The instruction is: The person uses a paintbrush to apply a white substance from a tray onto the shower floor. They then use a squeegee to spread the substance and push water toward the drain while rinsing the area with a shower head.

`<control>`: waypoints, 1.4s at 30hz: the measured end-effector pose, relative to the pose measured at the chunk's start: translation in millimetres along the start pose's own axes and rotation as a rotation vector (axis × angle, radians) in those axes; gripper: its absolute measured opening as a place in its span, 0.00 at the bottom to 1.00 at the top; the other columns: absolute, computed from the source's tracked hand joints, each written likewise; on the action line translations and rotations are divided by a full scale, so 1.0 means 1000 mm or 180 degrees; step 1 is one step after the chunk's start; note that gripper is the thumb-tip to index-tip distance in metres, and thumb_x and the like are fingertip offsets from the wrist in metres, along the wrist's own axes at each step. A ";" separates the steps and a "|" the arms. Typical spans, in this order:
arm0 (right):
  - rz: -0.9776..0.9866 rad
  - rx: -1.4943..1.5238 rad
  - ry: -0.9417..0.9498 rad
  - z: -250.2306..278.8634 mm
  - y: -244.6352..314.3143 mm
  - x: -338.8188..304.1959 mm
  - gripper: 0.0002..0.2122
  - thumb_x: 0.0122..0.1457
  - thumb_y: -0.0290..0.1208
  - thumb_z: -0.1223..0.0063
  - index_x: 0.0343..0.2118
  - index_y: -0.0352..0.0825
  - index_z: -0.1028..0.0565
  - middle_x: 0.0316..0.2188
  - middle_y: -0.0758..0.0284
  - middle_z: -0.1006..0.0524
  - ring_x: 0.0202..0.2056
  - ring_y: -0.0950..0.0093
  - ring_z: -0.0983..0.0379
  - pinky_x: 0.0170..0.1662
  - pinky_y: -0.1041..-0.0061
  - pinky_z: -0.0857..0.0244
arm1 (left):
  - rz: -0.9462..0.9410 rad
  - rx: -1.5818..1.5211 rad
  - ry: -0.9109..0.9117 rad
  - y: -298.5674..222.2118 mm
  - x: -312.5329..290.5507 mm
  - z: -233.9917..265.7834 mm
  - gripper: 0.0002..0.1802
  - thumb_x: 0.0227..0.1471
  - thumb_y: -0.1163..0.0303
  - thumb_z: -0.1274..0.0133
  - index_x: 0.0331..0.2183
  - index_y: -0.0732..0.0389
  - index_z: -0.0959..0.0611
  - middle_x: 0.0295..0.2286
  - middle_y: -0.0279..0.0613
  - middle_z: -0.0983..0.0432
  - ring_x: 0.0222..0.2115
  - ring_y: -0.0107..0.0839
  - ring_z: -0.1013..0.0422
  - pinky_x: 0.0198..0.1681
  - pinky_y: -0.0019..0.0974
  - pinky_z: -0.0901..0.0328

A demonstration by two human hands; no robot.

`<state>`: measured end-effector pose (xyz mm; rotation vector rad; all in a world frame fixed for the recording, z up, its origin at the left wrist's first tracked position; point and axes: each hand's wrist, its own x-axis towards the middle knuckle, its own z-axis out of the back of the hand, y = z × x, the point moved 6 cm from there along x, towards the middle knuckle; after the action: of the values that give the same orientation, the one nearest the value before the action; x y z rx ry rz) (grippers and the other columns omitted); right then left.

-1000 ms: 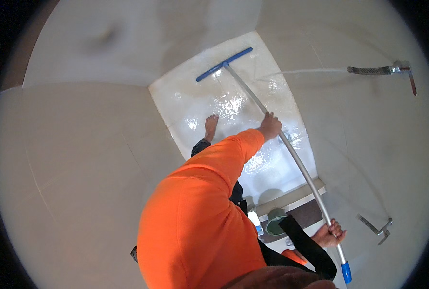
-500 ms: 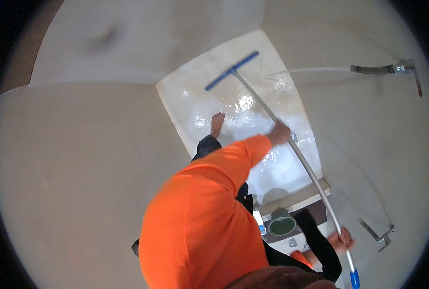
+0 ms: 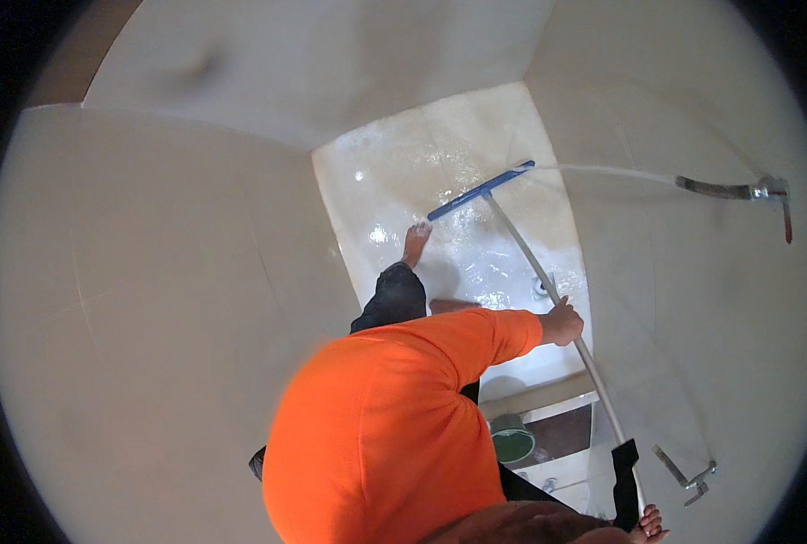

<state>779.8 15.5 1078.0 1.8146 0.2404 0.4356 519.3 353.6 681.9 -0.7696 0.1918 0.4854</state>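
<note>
My left hand (image 3: 562, 323) is wrapped round the middle of the pale metal pole of a floor squeegee (image 3: 606, 390). Farther down, close to the lower right rim of the view, the fingers of my right hand (image 3: 648, 524) close round the pole's top end. The squeegee's long blue blade (image 3: 481, 191) lies aslant on the wet white floor (image 3: 376, 181), its left end beside my bare foot (image 3: 415, 245). A thin jet of water (image 3: 612, 170) runs from a short braided hose (image 3: 714, 189) on the right wall and reaches the blade's right end.
A round floor drain (image 3: 544, 286) sits near the right wall, just left of the pole. Behind a low raised edge (image 3: 539, 397) stands a green bucket (image 3: 513, 441). A second metal tap (image 3: 694, 473) sticks out at lower right. Plain walls enclose the floor.
The squeegee blade has come nearer and to the right across the floor. Both my hands have moved down with the pole, and the bucket now appears lower in view.
</note>
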 end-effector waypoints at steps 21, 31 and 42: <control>-0.0748 0.0619 -0.0064 -0.249 -0.137 -0.026 0.20 0.59 0.34 0.55 0.10 0.44 0.43 0.07 0.73 0.45 0.12 0.79 0.49 0.22 0.77 0.48 | 0.0992 -0.0069 -0.0879 0.178 -0.095 0.051 0.14 0.38 0.66 0.47 0.32 0.45 0.16 0.34 0.42 0.23 0.39 0.46 0.28 0.52 0.70 0.49; 0.0200 0.0032 -0.1283 -0.155 -0.069 0.012 0.19 0.53 0.32 0.51 0.10 0.44 0.46 0.07 0.72 0.51 0.12 0.77 0.52 0.21 0.71 0.48 | 0.0373 -0.0238 -0.0589 0.075 0.054 0.080 0.11 0.38 0.71 0.49 0.28 0.60 0.17 0.33 0.47 0.23 0.42 0.47 0.30 0.52 0.66 0.47; -0.1606 0.1114 -0.0290 -0.226 -0.231 -0.079 0.21 0.57 0.37 0.54 0.08 0.44 0.42 0.06 0.72 0.42 0.14 0.77 0.43 0.31 0.68 0.42 | 0.1251 0.0992 -0.0129 0.249 -0.081 0.064 0.08 0.41 0.67 0.47 0.26 0.55 0.16 0.28 0.40 0.22 0.34 0.42 0.26 0.42 0.51 0.36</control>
<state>627.9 249.8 896.8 2.0177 0.7267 -0.0510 326.4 523.5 599.7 -0.4148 0.3751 0.8206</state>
